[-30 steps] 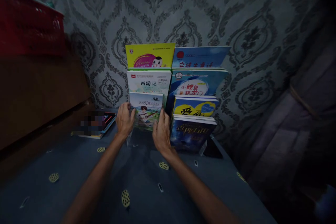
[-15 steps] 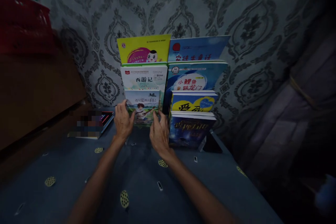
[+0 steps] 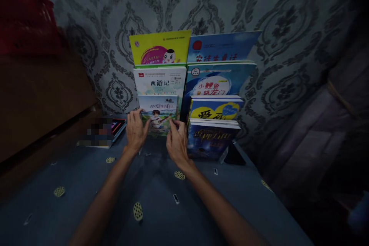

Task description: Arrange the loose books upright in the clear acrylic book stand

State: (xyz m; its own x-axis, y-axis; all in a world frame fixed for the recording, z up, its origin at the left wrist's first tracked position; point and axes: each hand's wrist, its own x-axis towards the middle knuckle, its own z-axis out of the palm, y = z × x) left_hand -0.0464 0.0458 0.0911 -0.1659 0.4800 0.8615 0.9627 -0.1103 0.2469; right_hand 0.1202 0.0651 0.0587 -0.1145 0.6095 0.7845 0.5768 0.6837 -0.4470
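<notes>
A small book (image 3: 158, 113) with a guitar player on its cover stands upright at the front of the left column of books. My left hand (image 3: 136, 130) grips its left edge, thumb on the cover and fingers toward the back. At its lower right edge, my right hand (image 3: 178, 141) holds it between thumb and fingers. Behind it rise a white book (image 3: 157, 78) and a taller yellow book (image 3: 161, 42). The right column has a dark blue book (image 3: 211, 144) in front, a blue-and-yellow book (image 3: 216, 108), a light blue book (image 3: 220, 80) and a tall blue book (image 3: 225, 44).
Another book (image 3: 117, 132) lies flat on the patterned dark tablecloth (image 3: 155, 184) at left. A brown box-like piece (image 3: 43, 100) with a red bag (image 3: 27, 23) above it stands far left. Patterned wallpaper (image 3: 115, 15) is behind; a pale curtain (image 3: 314, 134) hangs at right.
The camera view has shifted slightly, so the books appear a little higher and farther right. Both hands stay at the small book's sides, with hardly any movement.
</notes>
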